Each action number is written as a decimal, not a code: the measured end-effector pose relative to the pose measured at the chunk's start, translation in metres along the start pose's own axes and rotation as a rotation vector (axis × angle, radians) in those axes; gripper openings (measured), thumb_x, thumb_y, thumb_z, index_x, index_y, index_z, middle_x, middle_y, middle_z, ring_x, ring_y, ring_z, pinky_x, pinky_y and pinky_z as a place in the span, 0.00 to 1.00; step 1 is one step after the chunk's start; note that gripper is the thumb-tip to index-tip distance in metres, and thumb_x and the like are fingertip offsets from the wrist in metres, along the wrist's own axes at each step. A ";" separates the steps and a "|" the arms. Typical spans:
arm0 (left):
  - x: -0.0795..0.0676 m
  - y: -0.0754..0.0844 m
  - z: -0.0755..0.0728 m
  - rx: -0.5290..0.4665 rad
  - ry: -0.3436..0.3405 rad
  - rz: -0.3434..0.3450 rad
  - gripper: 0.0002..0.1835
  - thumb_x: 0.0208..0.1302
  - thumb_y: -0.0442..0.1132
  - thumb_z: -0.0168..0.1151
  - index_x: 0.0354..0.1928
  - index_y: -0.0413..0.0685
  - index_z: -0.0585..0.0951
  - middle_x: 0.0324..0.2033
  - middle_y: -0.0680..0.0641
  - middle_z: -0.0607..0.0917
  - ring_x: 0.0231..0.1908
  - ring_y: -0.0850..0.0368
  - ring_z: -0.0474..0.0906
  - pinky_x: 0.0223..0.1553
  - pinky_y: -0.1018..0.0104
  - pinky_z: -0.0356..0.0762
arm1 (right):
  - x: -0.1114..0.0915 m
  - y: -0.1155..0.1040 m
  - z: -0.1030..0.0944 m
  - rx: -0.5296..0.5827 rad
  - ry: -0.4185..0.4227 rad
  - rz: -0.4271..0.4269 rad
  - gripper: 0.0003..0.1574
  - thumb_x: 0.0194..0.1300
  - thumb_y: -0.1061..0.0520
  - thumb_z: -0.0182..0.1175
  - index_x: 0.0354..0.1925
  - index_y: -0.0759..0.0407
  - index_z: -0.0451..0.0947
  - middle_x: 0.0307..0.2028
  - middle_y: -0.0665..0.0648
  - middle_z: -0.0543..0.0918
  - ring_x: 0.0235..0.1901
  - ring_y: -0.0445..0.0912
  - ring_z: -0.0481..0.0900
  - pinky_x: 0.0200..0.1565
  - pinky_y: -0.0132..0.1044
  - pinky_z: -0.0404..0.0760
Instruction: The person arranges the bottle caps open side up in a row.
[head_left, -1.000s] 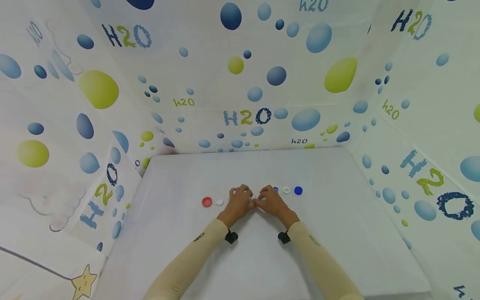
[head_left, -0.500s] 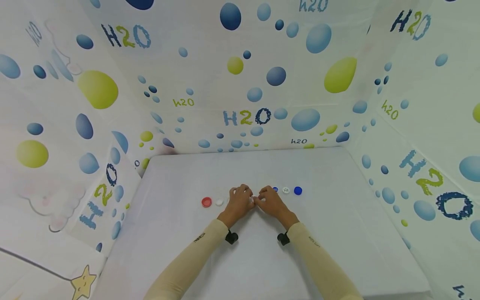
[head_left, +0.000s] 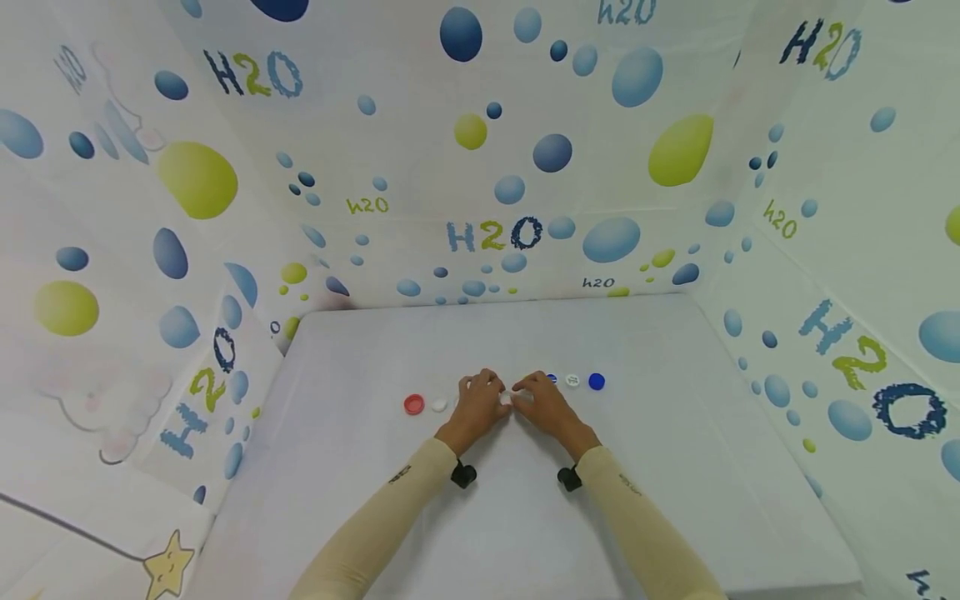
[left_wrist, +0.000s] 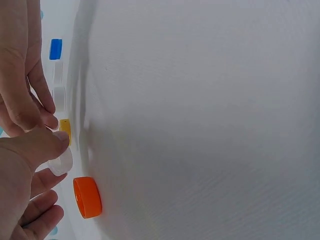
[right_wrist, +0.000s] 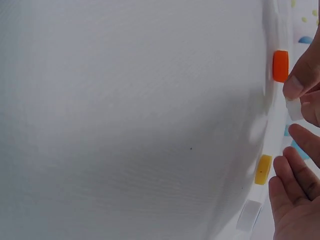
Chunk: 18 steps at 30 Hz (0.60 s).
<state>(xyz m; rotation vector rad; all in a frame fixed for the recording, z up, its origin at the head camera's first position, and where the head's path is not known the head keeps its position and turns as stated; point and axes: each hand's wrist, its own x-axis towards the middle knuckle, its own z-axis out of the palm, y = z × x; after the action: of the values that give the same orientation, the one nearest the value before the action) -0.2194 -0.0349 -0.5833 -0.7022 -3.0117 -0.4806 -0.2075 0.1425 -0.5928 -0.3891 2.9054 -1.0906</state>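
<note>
My left hand (head_left: 478, 408) pinches a small white translucent bottle cap (left_wrist: 61, 164) between thumb and finger, close over the table. That cap (head_left: 506, 399) shows between the two hands in the head view. Just beside it is my right hand (head_left: 549, 406), fingers loosely extended and apart from the cap in the right wrist view. Near the left hand stands an orange cap (left_wrist: 87, 197). A yellow cap (right_wrist: 263, 170) lies by the right fingertips, with a white cap (right_wrist: 249, 215) following it. Both of these are covered by hands in the head view.
Left of the hands lie a red cap (head_left: 414, 404) and a white cap (head_left: 439, 405). On the right, a blue-and-white cap (head_left: 552, 379), a white printed cap (head_left: 572, 381) and a blue cap (head_left: 596, 381) continue the row. Patterned cloth walls (head_left: 420, 167) enclose the white table (head_left: 360, 350).
The right fingertips have drawn back slightly from the held cap, so more of it shows between the hands. The left hand stays almost in place.
</note>
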 end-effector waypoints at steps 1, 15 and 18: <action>0.000 0.000 0.000 0.000 -0.003 -0.001 0.19 0.70 0.50 0.72 0.51 0.42 0.84 0.57 0.43 0.79 0.63 0.45 0.77 0.69 0.41 0.65 | 0.000 0.001 0.001 -0.003 -0.005 -0.005 0.16 0.75 0.55 0.66 0.56 0.62 0.85 0.56 0.62 0.78 0.60 0.57 0.80 0.65 0.52 0.78; 0.000 0.003 0.001 0.010 -0.017 -0.008 0.18 0.69 0.49 0.73 0.52 0.45 0.86 0.58 0.43 0.79 0.61 0.44 0.78 0.67 0.41 0.66 | -0.001 0.004 0.005 -0.080 -0.038 -0.053 0.16 0.72 0.58 0.69 0.55 0.64 0.86 0.55 0.62 0.78 0.59 0.56 0.79 0.66 0.50 0.77; 0.000 0.004 0.001 0.014 -0.018 -0.005 0.18 0.69 0.49 0.72 0.54 0.46 0.87 0.59 0.43 0.79 0.61 0.44 0.78 0.67 0.40 0.67 | -0.001 0.004 0.004 -0.100 -0.044 -0.048 0.17 0.72 0.57 0.69 0.55 0.63 0.86 0.56 0.62 0.78 0.60 0.55 0.79 0.67 0.50 0.77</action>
<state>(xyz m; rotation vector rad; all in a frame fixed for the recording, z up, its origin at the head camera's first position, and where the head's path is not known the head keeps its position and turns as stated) -0.2178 -0.0311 -0.5834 -0.7014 -3.0311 -0.4556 -0.2067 0.1429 -0.5989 -0.4813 2.9339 -0.9318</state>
